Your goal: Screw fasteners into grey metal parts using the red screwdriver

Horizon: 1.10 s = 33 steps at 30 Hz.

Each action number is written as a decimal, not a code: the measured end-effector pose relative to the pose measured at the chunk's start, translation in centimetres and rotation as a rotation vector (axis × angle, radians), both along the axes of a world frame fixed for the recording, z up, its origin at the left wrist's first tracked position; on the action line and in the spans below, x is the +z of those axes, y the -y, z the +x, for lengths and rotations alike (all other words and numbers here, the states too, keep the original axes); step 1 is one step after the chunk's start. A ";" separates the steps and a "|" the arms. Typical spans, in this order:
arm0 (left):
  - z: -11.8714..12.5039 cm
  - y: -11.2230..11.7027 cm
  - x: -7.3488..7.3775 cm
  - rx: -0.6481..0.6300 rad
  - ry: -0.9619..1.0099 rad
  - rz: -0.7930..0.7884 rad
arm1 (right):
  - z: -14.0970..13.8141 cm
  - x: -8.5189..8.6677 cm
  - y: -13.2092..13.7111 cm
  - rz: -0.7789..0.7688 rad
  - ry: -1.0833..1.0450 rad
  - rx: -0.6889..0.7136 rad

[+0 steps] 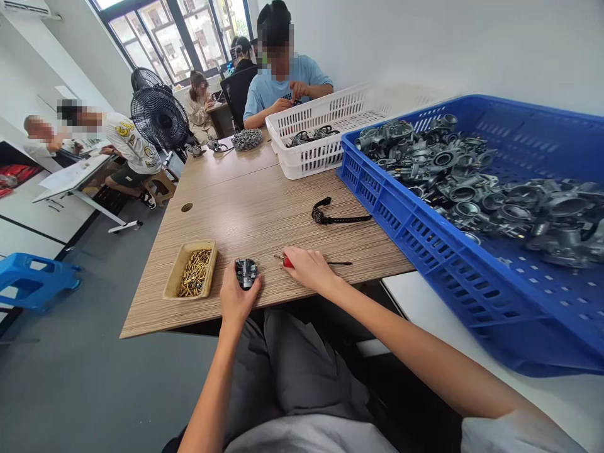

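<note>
Near the front edge of the table, my left hand point(240, 293) grips a grey metal carburetor body point(246, 273), fingers on its left side and thumb on its right. Just to the right, my right hand point(306, 267) is closed around a small red-handled screwdriver point(287, 261). Its thin tip points left at the carburetor, with a gap between them. A brass-coloured bit shows near that tip, too small to name. A thin black rod point(340, 263) lies beyond my right wrist. Left of my left hand stands a cream tray point(213, 267) filled with small brass jets point(193, 274).
A blue crate point(391, 201) of carburetors stands at the right, beside a white basket point(306, 167) holding more. A black wristwatch point(321, 216) lies on the table point(245, 207). Across it sits a person in light blue point(316, 72). A fan point(160, 116) stands beyond the left side.
</note>
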<state>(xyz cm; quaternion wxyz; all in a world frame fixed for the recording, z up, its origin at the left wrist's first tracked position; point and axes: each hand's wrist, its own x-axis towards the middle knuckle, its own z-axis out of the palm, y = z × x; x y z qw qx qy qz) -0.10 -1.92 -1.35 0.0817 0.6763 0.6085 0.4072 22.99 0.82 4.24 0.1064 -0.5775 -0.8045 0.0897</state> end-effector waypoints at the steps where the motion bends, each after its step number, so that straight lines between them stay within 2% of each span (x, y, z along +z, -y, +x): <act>1: 0.0 0.0 0.0 -0.012 -0.006 -0.009 | -0.2 -0.3 0.0 -0.001 0.011 -0.001; 7: 0.0 0.2 0.2 -0.096 -0.027 -0.058 | -0.5 -0.7 0.1 -0.011 0.044 0.002; 21: 0.0 0.2 0.4 -0.070 -0.041 -0.075 | -0.9 -1.0 -0.1 -0.011 0.022 -0.070; 26: 0.2 0.2 0.4 -0.011 -0.026 -0.064 | -0.5 -0.1 0.1 -0.021 -0.023 -0.070; 33: 0.2 0.0 0.4 -0.019 -0.025 -0.045 | -1.5 1.8 1.2 -0.016 -0.150 0.035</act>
